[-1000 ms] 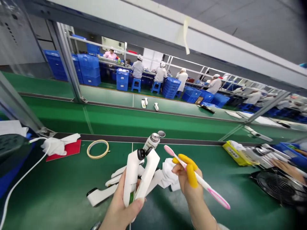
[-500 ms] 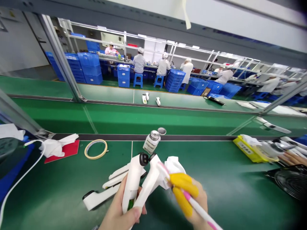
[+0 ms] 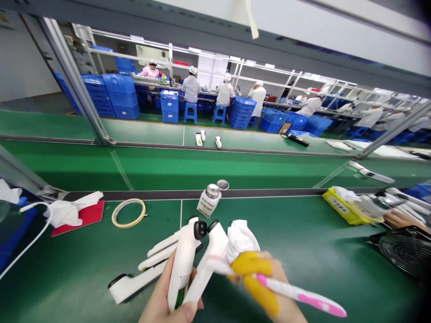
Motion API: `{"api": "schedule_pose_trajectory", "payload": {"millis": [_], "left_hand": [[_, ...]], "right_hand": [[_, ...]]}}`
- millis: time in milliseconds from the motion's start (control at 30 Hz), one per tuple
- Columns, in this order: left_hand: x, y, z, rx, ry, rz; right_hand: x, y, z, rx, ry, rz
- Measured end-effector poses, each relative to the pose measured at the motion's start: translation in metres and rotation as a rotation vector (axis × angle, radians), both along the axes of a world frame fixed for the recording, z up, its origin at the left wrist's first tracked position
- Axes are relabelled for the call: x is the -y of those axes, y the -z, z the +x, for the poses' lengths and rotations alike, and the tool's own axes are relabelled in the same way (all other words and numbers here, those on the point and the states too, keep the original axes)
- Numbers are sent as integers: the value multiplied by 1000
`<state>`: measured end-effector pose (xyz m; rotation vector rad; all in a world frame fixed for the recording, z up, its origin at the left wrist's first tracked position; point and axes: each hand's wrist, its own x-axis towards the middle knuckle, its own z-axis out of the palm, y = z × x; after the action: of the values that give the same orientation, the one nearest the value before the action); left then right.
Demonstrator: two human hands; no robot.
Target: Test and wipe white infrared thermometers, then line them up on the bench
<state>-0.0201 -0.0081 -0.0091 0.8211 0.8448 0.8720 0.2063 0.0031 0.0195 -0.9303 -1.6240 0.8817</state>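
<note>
White housings [image 3: 195, 264] at lower centre, gripped by left hand [image 3: 168, 305]: brush lightly with right hand's [image 3: 269, 291] clasped toothbrush [image 3: 296, 294] (bristles blurred)

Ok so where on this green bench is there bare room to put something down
Bare green mat lies between the small bottle and the yellow box. A smaller patch sits between the tape ring and the loose white parts. It is crowded around the left hand and right hand, and by the fan.
</note>
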Motion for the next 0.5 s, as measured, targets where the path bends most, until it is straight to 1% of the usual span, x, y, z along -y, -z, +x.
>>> {"api": "schedule_pose_trajectory", "payload": {"millis": [67, 100, 133, 200, 233, 267, 300, 333, 367, 400, 433, 500], "left_hand": [[0, 0, 0, -13, -3, 16], [1, 0, 1, -16, 0, 22], [1, 0, 1, -15, 6, 25], [2, 0, 1, -19, 20, 25], [3, -1, 1, -29, 25, 23], [4, -1, 1, -42, 28, 21], [5, -1, 1, -55, 31, 15], [5, -2, 1, -65, 34, 5], [6, -2, 1, -71, 37, -6], [7, -3, 1, -73, 41, -13], [7, -4, 0, -75, 46, -17], [8, -6, 0, -88, 59, -26]], "right_hand": [[-1, 0, 1, -102, 177, 55], [-2, 0, 2, -153, 198, 66], [-2, -1, 3, -170, 131, 51], [-2, -4, 4, -100, -145, -19], [-2, -6, 6, -52, -228, -52], [-2, -7, 8, -29, -225, -63], [-2, -8, 10, -50, -144, -37], [-2, -8, 12, -112, -27, 5], [-1, -8, 14, -172, 59, 36], [-1, -8, 16, -196, 67, 57], [0, -8, 17, -177, 0, 64], [0, -7, 19, -80, -206, 21]]}}
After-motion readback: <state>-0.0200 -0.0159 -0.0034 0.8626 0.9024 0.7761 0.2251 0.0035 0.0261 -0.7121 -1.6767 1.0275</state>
